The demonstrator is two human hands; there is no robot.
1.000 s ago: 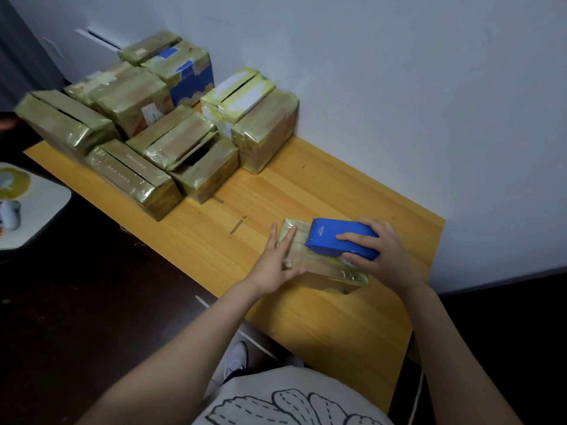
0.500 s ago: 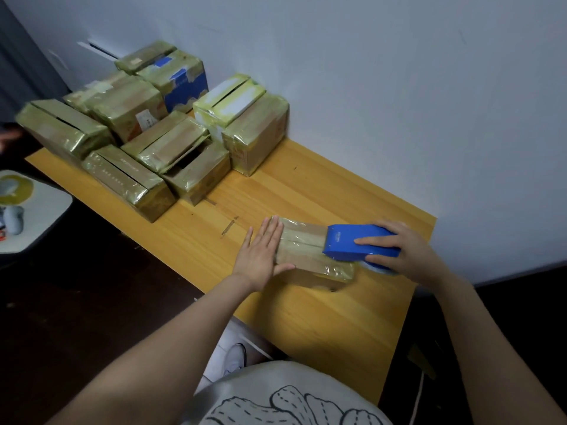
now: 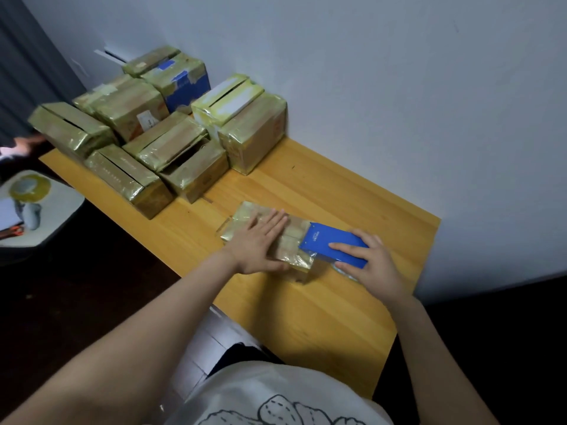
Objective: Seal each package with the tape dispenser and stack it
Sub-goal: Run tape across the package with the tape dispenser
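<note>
Sealing looks underway: the left hand (image 3: 260, 242) presses flat on the package (image 3: 245, 214), the right hand (image 3: 376, 266) grips the dispenser (image 3: 333, 245) at its end; next likely needs a clean tape cut.

One package (image 3: 245, 217) is lying on the table (image 3: 306, 320), toward its right end. The left hand (image 3: 260, 245) is resting flat on it. The tape dispenser (image 3: 328, 242), held by the right hand (image 3: 376, 265), is overlapping its right edge. Other packages (image 3: 159, 133) are clustering far left, by the wall.

One blue tape dispenser (image 3: 334, 245) and one package (image 3: 293, 230) near the worktop's (image 3: 337, 317) right edge; about ten taped packages (image 3: 132, 108) piled at its far left corner.
</note>
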